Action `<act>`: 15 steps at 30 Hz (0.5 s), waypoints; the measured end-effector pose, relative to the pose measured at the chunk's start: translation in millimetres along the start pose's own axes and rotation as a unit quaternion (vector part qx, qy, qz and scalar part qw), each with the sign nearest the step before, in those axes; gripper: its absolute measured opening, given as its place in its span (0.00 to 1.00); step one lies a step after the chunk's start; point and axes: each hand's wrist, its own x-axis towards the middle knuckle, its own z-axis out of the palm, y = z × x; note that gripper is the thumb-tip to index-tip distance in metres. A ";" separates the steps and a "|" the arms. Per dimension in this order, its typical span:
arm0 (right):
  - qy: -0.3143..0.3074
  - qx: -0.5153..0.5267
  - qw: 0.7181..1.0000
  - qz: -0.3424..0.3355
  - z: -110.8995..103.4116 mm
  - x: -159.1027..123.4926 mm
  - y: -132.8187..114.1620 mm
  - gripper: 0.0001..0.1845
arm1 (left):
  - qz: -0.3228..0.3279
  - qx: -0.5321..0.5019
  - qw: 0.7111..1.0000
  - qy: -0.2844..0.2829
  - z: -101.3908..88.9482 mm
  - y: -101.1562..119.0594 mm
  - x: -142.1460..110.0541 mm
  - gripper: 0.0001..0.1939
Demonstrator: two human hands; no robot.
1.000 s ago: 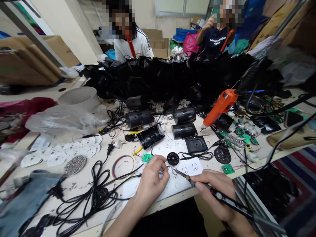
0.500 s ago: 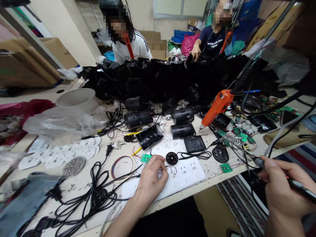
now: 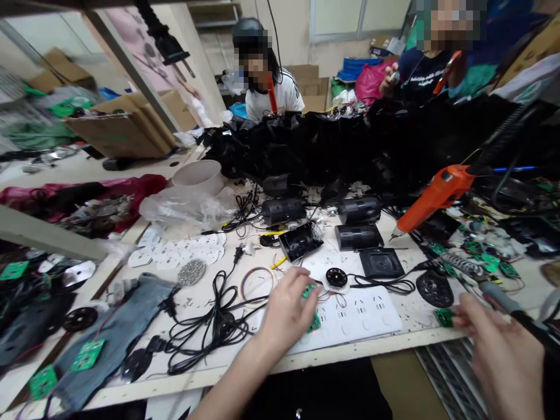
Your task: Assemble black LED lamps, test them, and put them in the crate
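My left hand (image 3: 286, 306) is over the front of the white power-socket panel (image 3: 370, 312). A green circuit board (image 3: 313, 322) shows on both sides of its thumb, pinched against the fingers. Beside it, a round black disc with a ring of holes (image 3: 336, 277) lies on a white piece, with thin wires near it. At the bench's front edge, my right hand (image 3: 496, 344) has its fingertips on the edge of another green circuit board (image 3: 443, 318). The soldering iron (image 3: 501, 297) lies just behind that hand, its tip end towards a metal coil (image 3: 461, 264).
An orange electric screwdriver (image 3: 435, 198) hangs at right. Black cylindrical housings (image 3: 359, 236) and a black cable bundle (image 3: 214, 326) lie on the bench. A dish of screws (image 3: 191, 272) and white plates (image 3: 179, 251) are at left. Two people (image 3: 275, 87) sit across a black pile.
My right hand has let go of the soldering iron and come down to the circuit board at the edge. The view has swung left. The left hand's board now sits under its thumb.
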 end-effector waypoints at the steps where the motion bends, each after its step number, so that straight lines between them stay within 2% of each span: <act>1: -0.007 0.018 0.999 0.027 0.7 -6.5 7.7 0.29 | -0.013 0.031 0.999 0.016 -14.2 -8.4 2.2 0.06; 3: -0.022 0.042 0.997 0.054 2.8 -21.1 15.5 0.30 | -0.075 0.128 0.988 0.045 -46.3 -30.8 4.9 0.09; 4: -0.039 0.044 0.997 0.049 4.5 -28.6 15.3 0.29 | -0.122 0.194 0.972 0.044 -62.0 -43.6 4.7 0.10; 6: -0.069 0.033 0.997 0.030 9.3 -42.3 7.9 0.25 | -0.199 0.314 0.929 0.000 -87.4 -68.9 0.2 0.13; 7: -0.084 0.027 0.996 0.019 12.5 -48.2 1.9 0.23 | -0.218 0.340 0.914 -0.037 -95.8 -80.0 -3.7 0.14; 9: -0.117 0.020 0.993 -0.010 20.4 -57.9 -11.2 0.20 | -0.239 0.325 0.910 -0.091 -104.2 -96.7 -12.6 0.14; 11: -0.150 0.014 0.987 -0.053 29.6 -65.6 -22.5 0.17 | -0.233 0.272 0.929 -0.092 -105.4 -105.5 -20.0 0.15; 15: -0.223 -0.021 0.959 -0.173 47.3 -79.0 -33.5 0.10 | -0.247 0.169 0.954 0.028 -110.2 -102.3 -23.3 0.14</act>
